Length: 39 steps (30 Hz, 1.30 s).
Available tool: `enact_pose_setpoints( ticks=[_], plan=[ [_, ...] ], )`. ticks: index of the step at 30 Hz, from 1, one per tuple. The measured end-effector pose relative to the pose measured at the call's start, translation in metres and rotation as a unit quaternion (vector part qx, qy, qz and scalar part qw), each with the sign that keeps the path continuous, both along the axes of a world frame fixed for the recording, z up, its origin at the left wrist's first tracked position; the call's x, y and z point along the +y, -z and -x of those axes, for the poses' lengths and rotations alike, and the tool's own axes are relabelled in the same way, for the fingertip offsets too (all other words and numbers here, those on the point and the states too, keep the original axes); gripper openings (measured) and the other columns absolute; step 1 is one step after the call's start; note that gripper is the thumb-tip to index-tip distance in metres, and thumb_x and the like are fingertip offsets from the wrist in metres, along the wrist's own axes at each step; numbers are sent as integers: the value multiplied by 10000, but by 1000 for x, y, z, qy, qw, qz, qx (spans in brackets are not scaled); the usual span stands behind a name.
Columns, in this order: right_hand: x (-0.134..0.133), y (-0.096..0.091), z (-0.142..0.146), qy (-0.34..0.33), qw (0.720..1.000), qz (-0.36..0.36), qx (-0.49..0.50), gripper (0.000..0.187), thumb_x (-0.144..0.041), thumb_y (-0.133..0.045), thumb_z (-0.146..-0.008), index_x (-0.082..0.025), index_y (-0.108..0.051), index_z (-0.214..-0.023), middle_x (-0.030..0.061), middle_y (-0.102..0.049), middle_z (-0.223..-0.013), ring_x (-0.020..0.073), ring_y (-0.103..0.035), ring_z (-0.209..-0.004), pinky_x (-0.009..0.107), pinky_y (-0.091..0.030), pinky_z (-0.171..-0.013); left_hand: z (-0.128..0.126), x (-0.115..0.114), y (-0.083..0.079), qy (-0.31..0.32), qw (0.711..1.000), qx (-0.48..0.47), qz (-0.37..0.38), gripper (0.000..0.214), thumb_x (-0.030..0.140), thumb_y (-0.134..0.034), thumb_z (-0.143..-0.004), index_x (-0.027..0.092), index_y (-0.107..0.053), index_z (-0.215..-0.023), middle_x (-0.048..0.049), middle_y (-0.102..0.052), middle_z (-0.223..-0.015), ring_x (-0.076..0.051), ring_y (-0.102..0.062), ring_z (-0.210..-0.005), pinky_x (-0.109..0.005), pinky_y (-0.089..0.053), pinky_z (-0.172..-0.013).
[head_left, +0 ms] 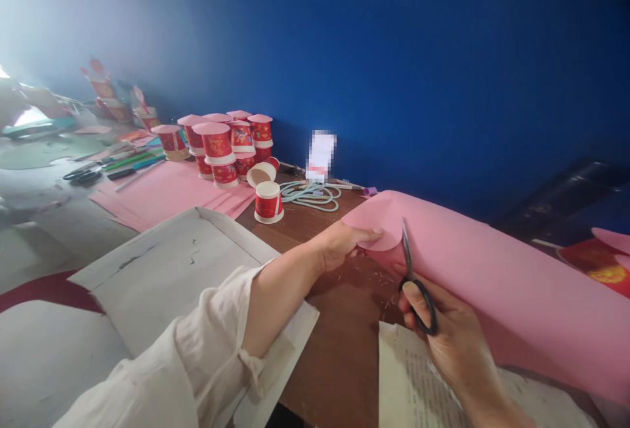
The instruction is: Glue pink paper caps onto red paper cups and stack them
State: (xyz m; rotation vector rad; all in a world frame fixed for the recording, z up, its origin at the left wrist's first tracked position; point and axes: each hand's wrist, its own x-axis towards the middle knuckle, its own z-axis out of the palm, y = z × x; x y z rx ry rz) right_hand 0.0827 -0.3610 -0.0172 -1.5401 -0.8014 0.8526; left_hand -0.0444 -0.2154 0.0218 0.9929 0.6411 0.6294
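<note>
Left hand [348, 243] pinching curled edge of pink paper [482, 264], held above brown counter [339, 349]; right hand [450, 320] clamped round black-handled scissors [407, 251], blades at the paper — hands apart. Red cups [216, 146] stacked farther off, to the left.

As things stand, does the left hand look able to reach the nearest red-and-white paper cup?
Probably yes, if the left hand first releases the pink paper sheet: the cup looks close, with bare brown tabletop between them.
</note>
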Motion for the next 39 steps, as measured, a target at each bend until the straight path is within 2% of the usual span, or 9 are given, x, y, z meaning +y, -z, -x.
enact_pose_setpoints(
  ticks=[5,10,15,23,27,31,39],
  plan=[
    [0,-1,1,-5,1000,1,8,447,-522,-778,-694,-178,-742,-978,6,-605,-619,104,-516,-503,204,-429,-474,1,1,1,-2,1000,14,-12,122,190,-697,-738,127,-617,-672,8,-552,-595,-77,-426,-531,-235,-297,-516],
    [1,-1,1,-8,1000,-3,4,364,-514,-776,-699,-166,-712,-786,6,-597,-614,101,-514,-505,206,-425,-476,1,1,1,-1,1000,7,-13,104,172,-676,-750,132,-623,-670,1,-565,-598,-92,-460,-555,-240,-330,-541],
    [1,3,-1,-13,1000,-7,2,340,-500,-770,-716,-172,-684,-731,-1,-595,-623,89,-507,-504,194,-407,-468,2,1,0,2,1000,6,-9,90,178,-689,-742,128,-631,-694,-3,-578,-624,-88,-465,-563,-237,-327,-540],
    [-1,0,-1,-20,1000,-4,-3,348,-513,-757,-728,-177,-716,-806,-5,-591,-622,83,-495,-508,189,-393,-471,3,3,2,11,1000,-3,-19,107,189,-705,-733,129,-624,-699,3,-578,-644,-74,-456,-546,-231,-325,-537],
    [-1,-2,-1,-19,1000,1,-3,426,-520,-754,-730,-180,-734,-988,-8,-582,-613,88,-489,-506,194,-392,-468,3,3,0,8,1000,5,-22,133,184,-685,-749,131,-601,-661,10,-556,-608,-71,-440,-520,-233,-298,-512],
    [0,-1,-1,-17,1000,3,-2,484,-523,-753,-729,-174,-727,-1064,-6,-580,-618,90,-485,-507,196,-395,-467,4,2,-2,11,1000,4,-28,147,190,-677,-755,129,-586,-657,10,-544,-594,-69,-434,-517,-229,-293,-506],
    [1,6,-5,-8,1000,-2,11,527,-511,-768,-718,-185,-718,-1129,-4,-586,-629,94,-501,-516,200,-419,-483,4,3,2,0,999,-15,-41,239,286,-780,-654,131,-647,-778,-7,-604,-696,-82,-470,-582,-232,-336,-562]
  ],
)
